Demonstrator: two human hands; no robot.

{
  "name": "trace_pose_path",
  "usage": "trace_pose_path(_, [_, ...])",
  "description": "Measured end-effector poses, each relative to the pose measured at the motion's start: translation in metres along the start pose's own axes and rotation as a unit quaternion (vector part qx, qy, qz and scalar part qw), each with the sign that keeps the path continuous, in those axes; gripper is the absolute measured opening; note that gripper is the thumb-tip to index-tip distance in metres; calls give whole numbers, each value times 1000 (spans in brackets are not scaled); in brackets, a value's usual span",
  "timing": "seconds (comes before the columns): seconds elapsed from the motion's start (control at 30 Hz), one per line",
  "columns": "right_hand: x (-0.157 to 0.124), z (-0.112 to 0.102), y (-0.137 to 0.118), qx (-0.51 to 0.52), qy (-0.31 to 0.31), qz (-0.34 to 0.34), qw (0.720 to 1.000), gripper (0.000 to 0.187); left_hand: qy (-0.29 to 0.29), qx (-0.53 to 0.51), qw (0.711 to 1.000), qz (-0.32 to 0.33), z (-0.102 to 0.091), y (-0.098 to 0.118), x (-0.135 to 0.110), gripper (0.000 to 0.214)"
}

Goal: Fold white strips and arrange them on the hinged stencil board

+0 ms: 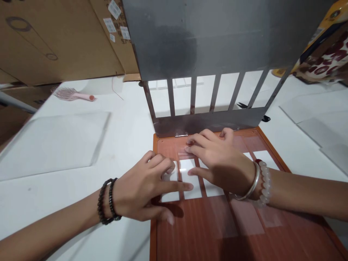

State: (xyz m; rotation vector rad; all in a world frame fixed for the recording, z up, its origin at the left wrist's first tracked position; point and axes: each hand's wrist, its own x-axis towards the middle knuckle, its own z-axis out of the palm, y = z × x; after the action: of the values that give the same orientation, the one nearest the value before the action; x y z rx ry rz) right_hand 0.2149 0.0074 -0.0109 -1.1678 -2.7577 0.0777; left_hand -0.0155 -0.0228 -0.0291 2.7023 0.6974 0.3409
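A reddish-brown board lies on the white table, with a grey metal plate hinged up from its far edge. The plate has several long slots. Several white rectangular cards lie side by side on the board under a clear film. My left hand rests on the board's left part, fingers stretched flat over the leftmost cards. My right hand lies palm down over the cards, its fingers reaching left toward the hinge side and pressing on the film. Neither hand grips anything.
A clear plastic sheet lies on the table at the left. A pink hairbrush lies at the far left. Cardboard boxes stand behind. More clear sheets lie at the right, below a patterned bag.
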Motion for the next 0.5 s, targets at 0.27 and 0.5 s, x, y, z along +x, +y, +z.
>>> trace_pose_path(0.27, [10, -3, -2, 135, -25, 60, 989, 20, 1, 4, 1000, 3, 1, -1, 0, 57])
trace_pose_path(0.5, [-5, -5, -10, -52, 19, -69, 996, 24, -4, 21, 1000, -1, -1, 2, 2, 56])
